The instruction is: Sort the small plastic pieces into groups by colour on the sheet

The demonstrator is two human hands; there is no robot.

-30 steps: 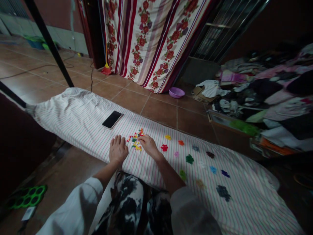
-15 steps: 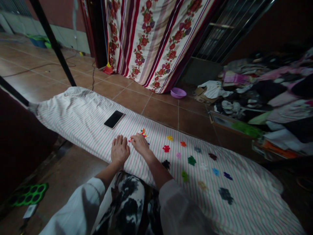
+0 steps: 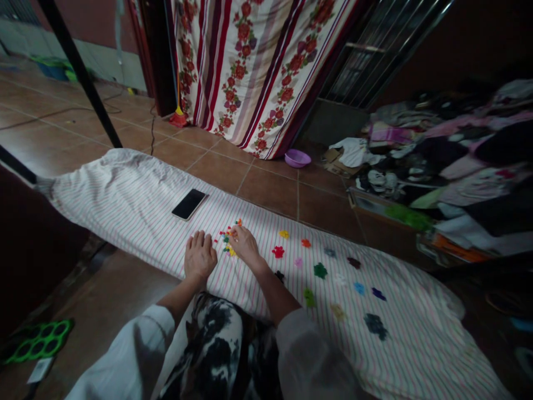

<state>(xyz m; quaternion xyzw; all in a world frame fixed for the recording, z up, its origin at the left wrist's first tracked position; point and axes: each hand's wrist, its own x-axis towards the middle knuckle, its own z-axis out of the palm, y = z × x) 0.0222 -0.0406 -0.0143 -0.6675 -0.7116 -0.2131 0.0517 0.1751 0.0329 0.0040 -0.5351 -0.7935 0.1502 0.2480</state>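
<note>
My left hand (image 3: 200, 256) lies palm down on the striped cloth (image 3: 141, 222), its fingers stretched out. Just right of it is a loose pile of tiny mixed-colour pieces (image 3: 227, 240), too small to name for certain. Over the pile's right side, my right hand (image 3: 245, 244) has thumb and fingers pinched together; whatever is between them is hidden. Farther right, separate single-colour heaps lie on the cloth, among them a red heap (image 3: 278, 252), a yellow heap (image 3: 283, 234), a dark green heap (image 3: 320, 270), a lime heap (image 3: 309, 298) and a dark grey heap (image 3: 375, 326).
A phone (image 3: 190, 204) rests on the cloth beyond my left hand. On the tiled floor stand a purple basin (image 3: 297, 158) and a broom (image 3: 178, 118) by a flowered curtain (image 3: 241, 72). Piled clothes (image 3: 449, 139) fill the right side. A green-rimmed object (image 3: 39, 340) lies lower left.
My right hand has drawn back slightly to the right from the mixed pile's left part, uncovering more of the pieces. My left hand stays flat. The whole view has shifted a little.
</note>
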